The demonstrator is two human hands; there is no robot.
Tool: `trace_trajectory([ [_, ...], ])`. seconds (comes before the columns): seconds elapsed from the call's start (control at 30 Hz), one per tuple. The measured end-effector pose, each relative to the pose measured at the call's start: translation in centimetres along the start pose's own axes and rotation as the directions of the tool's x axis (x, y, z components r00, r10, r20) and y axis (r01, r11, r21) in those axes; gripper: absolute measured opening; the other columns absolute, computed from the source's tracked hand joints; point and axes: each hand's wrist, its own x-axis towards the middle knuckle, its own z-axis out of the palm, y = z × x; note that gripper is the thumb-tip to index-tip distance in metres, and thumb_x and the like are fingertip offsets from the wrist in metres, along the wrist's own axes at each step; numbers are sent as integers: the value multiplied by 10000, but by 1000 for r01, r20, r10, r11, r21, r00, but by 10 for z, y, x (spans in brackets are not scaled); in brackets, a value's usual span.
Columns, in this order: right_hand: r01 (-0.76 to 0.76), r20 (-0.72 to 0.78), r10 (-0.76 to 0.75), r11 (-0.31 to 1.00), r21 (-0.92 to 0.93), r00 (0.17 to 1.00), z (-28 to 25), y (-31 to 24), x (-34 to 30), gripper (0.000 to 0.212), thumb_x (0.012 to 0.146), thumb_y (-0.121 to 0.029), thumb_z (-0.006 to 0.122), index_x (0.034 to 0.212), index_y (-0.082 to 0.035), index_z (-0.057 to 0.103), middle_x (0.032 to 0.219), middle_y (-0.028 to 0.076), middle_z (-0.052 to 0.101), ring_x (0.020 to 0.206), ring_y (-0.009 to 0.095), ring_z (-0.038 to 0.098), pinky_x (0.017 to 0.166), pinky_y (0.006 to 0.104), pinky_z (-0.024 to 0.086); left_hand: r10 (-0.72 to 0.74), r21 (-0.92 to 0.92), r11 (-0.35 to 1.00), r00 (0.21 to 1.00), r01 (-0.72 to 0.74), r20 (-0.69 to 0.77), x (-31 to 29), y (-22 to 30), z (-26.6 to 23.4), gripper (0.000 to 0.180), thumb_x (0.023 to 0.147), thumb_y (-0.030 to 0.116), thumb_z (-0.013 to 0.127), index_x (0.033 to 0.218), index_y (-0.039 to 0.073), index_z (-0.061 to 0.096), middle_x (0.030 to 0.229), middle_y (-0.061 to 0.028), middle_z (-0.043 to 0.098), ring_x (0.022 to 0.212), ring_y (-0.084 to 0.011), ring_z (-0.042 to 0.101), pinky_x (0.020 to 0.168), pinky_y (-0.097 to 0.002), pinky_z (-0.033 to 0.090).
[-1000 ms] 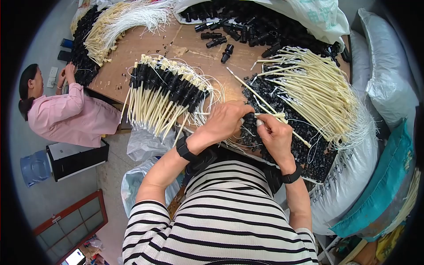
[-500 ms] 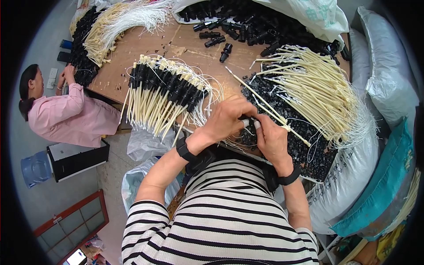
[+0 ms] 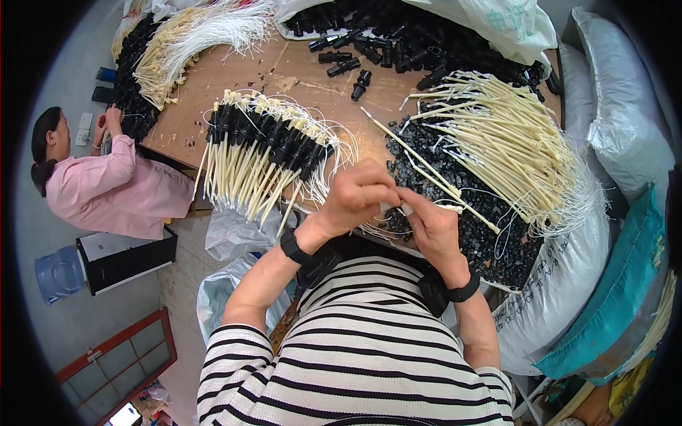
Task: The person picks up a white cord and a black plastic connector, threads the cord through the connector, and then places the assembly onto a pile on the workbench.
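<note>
My left hand (image 3: 356, 197) and my right hand (image 3: 436, 228) meet at the near edge of the table, fingertips touching. Both are closed in a pinch; whatever lies between the fingers is hidden or too small to make out. Just beyond my right hand, a few cream sticks with thin white cords (image 3: 415, 157) rest on a spread of small black pieces (image 3: 515, 255). To the left of my hands lies a fanned row of cream sticks fitted with black sleeves (image 3: 284, 145), white cords trailing from it. A large bundle of plain cream sticks (image 3: 497, 145) lies to the right.
Loose black tubular fittings (image 3: 361, 84) spill from a white sack (image 3: 522, 28) at the back of the brown table (image 3: 206, 92). Full sacks (image 3: 625, 113) crowd the right side. At the far left, a person in pink (image 3: 106, 177) handles black parts. Plastic bags (image 3: 231, 234) hang below the table.
My left hand has lifted slightly, its fingers curled more tightly. My right fingers now reach toward the left fingertips, and the small black piece between my hands no longer shows.
</note>
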Motion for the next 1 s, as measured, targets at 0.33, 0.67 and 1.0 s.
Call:
trace_trajectory([
  [0.33,-323,-70,320,946,-36,945,-6,7,-10,95,838,-67,600,895,-37,670,516,16,466,456,79,414,451,254,334,-362,279,907,923,316,130,6,-48,14,325,667,-19,682,971,90,649,837,-85,614,749,-271,615,672,-350,498],
  [0.67,-458,-18,461,885,82,887,-6,22,-9,99,852,-62,594,883,2,663,546,-63,423,512,13,347,465,216,273,-517,376,766,847,522,-123,7,-33,25,230,705,56,691,929,50,638,772,-112,625,685,-279,622,623,-366,490],
  [1.0,-581,-31,600,785,217,799,-5,26,-2,96,883,-48,585,852,9,656,580,-104,425,512,-2,302,461,215,220,-410,79,909,912,409,-6,15,-9,33,244,703,-23,672,934,56,657,783,-116,622,708,-288,618,621,-339,499],
])
